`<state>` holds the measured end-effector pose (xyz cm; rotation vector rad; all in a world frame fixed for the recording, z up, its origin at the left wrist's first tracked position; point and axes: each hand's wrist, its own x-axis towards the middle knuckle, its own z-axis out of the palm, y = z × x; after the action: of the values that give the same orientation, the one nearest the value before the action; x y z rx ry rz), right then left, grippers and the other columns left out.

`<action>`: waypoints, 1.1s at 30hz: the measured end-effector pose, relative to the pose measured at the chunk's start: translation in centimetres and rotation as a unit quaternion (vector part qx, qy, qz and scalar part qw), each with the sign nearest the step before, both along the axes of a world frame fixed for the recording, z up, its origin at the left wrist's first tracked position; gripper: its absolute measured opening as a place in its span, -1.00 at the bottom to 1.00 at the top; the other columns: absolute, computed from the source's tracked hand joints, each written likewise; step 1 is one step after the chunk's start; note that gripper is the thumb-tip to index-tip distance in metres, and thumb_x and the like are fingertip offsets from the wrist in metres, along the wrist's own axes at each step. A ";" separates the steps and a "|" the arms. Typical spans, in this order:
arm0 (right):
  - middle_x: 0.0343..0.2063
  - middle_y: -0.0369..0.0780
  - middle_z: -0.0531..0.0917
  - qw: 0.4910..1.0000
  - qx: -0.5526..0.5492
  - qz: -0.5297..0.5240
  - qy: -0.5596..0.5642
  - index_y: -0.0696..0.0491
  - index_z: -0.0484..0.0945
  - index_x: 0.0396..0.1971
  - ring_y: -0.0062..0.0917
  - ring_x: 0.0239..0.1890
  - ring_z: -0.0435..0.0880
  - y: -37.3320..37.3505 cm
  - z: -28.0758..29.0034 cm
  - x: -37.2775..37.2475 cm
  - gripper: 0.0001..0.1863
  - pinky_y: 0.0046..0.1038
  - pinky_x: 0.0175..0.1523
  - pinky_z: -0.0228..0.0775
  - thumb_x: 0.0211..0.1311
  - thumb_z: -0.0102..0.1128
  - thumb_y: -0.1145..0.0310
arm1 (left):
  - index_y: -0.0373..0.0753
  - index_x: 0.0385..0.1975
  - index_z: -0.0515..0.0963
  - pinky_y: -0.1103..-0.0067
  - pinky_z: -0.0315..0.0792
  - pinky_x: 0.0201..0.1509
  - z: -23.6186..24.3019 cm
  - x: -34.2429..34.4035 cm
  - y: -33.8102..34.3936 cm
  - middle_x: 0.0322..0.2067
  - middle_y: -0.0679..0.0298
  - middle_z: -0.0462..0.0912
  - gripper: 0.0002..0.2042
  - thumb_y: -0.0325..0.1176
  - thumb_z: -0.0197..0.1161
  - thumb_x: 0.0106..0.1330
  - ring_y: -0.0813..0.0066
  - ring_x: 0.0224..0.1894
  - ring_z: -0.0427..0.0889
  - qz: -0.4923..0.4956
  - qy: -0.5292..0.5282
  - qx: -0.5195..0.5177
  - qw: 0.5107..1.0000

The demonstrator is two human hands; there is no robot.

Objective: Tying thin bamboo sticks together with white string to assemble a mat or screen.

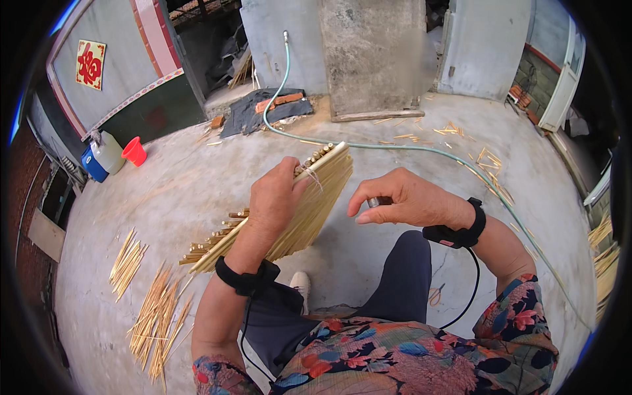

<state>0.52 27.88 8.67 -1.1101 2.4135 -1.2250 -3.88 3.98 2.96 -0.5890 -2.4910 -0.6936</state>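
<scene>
My left hand is closed on the upper edge of a slanting panel of pale straw stalks laid side by side. White thread shows at the panel's top corner, just right of that hand, and uneven cut stalk ends stick out along its left side. Apart from the panel, to its right, my right hand has curled fingers around a small grey metallic cylinder. Its exact kind is unclear. Both wrists wear black bands with cables.
Loose stalks lie at the left, with a smaller bunch beyond. Scissors rest by my right leg. A green hose curves across the concrete floor. A red bucket and a white jug stand far left.
</scene>
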 end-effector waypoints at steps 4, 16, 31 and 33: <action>-0.62 -0.22 0.53 0.994 -0.053 -0.085 0.052 0.08 0.59 -0.36 -0.50 -0.61 0.45 -0.9 5.7 -2.0 -0.77 -0.47 -0.44 0.32 0.14 0.22 0.21 | -0.22 -0.20 0.39 0.33 0.44 -0.27 0.0 0.5 0.4 -0.38 0.09 0.60 -0.72 -0.33 0.26 0.13 0.09 -0.30 0.59 0.032 -0.011 -0.010 0.999; -0.45 -0.23 0.49 0.888 0.050 -0.211 0.405 0.07 0.47 -0.42 -0.35 -0.37 0.58 -5.6 -5.2 -4.0 -0.77 -0.36 -0.33 0.45 -0.02 0.29 0.29 | -0.16 -0.06 0.34 0.35 0.46 -0.30 -0.2 0.1 1.9 -0.36 0.09 0.62 -0.60 -0.31 0.31 0.12 0.11 -0.32 0.62 0.061 -0.006 0.000 0.998; -0.57 -0.35 0.56 0.990 0.003 -0.133 -0.044 0.08 0.53 -0.43 -0.76 -0.62 0.39 0.3 4.7 -3.7 -0.89 -0.66 -0.49 0.27 0.17 0.14 0.36 | -0.20 -0.08 0.34 0.34 0.46 -0.30 -0.6 1.3 3.0 -0.40 0.11 0.61 -0.60 -0.27 0.30 0.13 0.12 -0.33 0.61 0.038 -0.007 -0.007 0.999; -0.59 -0.37 0.53 0.992 0.087 -0.082 -0.043 0.10 0.53 -0.39 -0.76 -0.61 0.39 -0.9 6.1 -3.1 -0.88 -0.66 -0.50 0.26 0.16 0.14 0.36 | -0.20 -0.09 0.34 0.34 0.46 -0.31 -0.5 0.9 3.0 -0.40 0.11 0.61 -0.61 -0.28 0.29 0.14 0.12 -0.34 0.61 0.045 -0.004 -0.007 0.999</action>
<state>-2.63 26.95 14.80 -0.8091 2.5293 -1.0592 -2.94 7.03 2.49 -0.4759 -2.5154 -0.6450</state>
